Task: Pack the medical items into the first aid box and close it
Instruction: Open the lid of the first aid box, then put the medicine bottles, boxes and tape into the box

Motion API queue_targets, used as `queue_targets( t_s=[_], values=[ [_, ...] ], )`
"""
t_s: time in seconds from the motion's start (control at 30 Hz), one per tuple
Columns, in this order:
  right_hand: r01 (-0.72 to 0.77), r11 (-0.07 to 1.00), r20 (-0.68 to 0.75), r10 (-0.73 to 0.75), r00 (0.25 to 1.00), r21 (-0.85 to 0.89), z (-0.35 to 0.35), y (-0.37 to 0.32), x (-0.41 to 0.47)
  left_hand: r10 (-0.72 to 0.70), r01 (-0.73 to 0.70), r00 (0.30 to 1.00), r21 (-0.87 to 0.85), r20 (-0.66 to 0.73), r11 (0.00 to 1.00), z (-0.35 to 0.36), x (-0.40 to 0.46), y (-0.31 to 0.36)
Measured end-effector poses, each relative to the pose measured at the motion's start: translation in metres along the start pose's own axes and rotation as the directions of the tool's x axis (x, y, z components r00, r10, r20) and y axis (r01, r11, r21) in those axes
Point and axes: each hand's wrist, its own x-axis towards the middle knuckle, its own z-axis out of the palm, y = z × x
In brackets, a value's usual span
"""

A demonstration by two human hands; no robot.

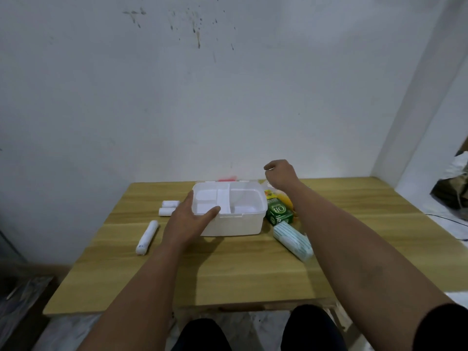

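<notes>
The white first aid box (235, 224) stands open in the middle of the table, with an inner divided tray (215, 201) showing. Its lid (227, 179), with a red part, lies just behind it. My left hand (187, 221) grips the box's front left corner, thumb over the rim. My right hand (279, 174) hovers above the box's back right corner with fingers curled shut; I cannot tell whether it pinches something thin. Two short white bandage rolls (170, 203) and a long white roll (147, 238) lie left of the box. A green carton (278, 211), a yellow packet (286, 200) and a pack of face masks (293, 240) lie on its right.
The wooden table (240, 274) stands against a white wall. Its front half is bare wood. Bags and clutter (453, 188) sit on the floor at the far right. My knees (253, 333) are under the table's front edge.
</notes>
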Motion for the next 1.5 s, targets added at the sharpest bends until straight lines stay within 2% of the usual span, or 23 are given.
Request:
queue_targets(
  t_s=[0.17, 0.3, 0.5, 0.77, 0.87, 0.97, 1.03, 1.1, 1.3, 1.5],
  values=[
    [-0.007, 0.97, -0.015, 0.004, 1.0, -0.242, -0.041, 0.035, -0.005, -0.041, 0.041, 0.999, 0.041, -0.016, 0.998, 0.004, 0.002, -0.002],
    [-0.035, 0.933, 0.092, 0.073, 0.993, -0.358, -0.057, 0.061, -0.009, -0.042, 0.045, 0.998, 0.084, -0.041, 0.995, 0.011, 0.003, -0.002],
    [-0.029, 0.922, 0.182, 0.106, 0.978, -0.385, -0.061, 0.077, -0.019, -0.046, 0.05, 0.998, 0.094, -0.046, 0.994, 0.014, 0.004, -0.002],
    [0.081, 0.955, 0.233, -0.013, 0.972, -0.286, -0.05, 0.067, -0.028, -0.062, 0.067, 0.996, 0.084, -0.06, 0.994, 0.016, 0.005, -0.002],
    [0.095, 0.926, 0.31, 0.025, 0.951, -0.366, -0.04, 0.056, -0.035, -0.069, 0.074, 0.996, 0.084, -0.059, 0.994, 0.016, 0.005, -0.003],
    [0.104, 0.847, 0.354, 0.103, 0.93, -0.521, -0.029, 0.046, -0.042, -0.069, 0.074, 0.996, 0.08, -0.057, 0.994, 0.016, 0.006, -0.002],
    [0.123, 0.78, 0.331, 0.114, 0.937, -0.614, -0.022, 0.043, -0.044, -0.067, 0.071, 0.996, 0.074, -0.056, 0.995, 0.015, 0.005, -0.001],
    [0.114, 0.757, 0.299, 0.111, 0.948, -0.643, -0.018, 0.039, -0.046, -0.058, 0.062, 0.997, 0.069, -0.058, 0.996, 0.015, 0.004, 0.0],
    [0.031, 0.82, 0.238, 0.131, 0.962, -0.572, -0.038, 0.013, -0.037, -0.036, 0.039, 0.998, 0.08, -0.048, 0.996, 0.01, 0.005, 0.0],
    [0.08, 0.803, 0.166, 0.023, 0.986, -0.59, -0.083, -0.022, -0.011, 0.005, -0.001, 0.999, 0.082, -0.041, 0.997, 0.006, 0.003, 0.004]
  ],
)
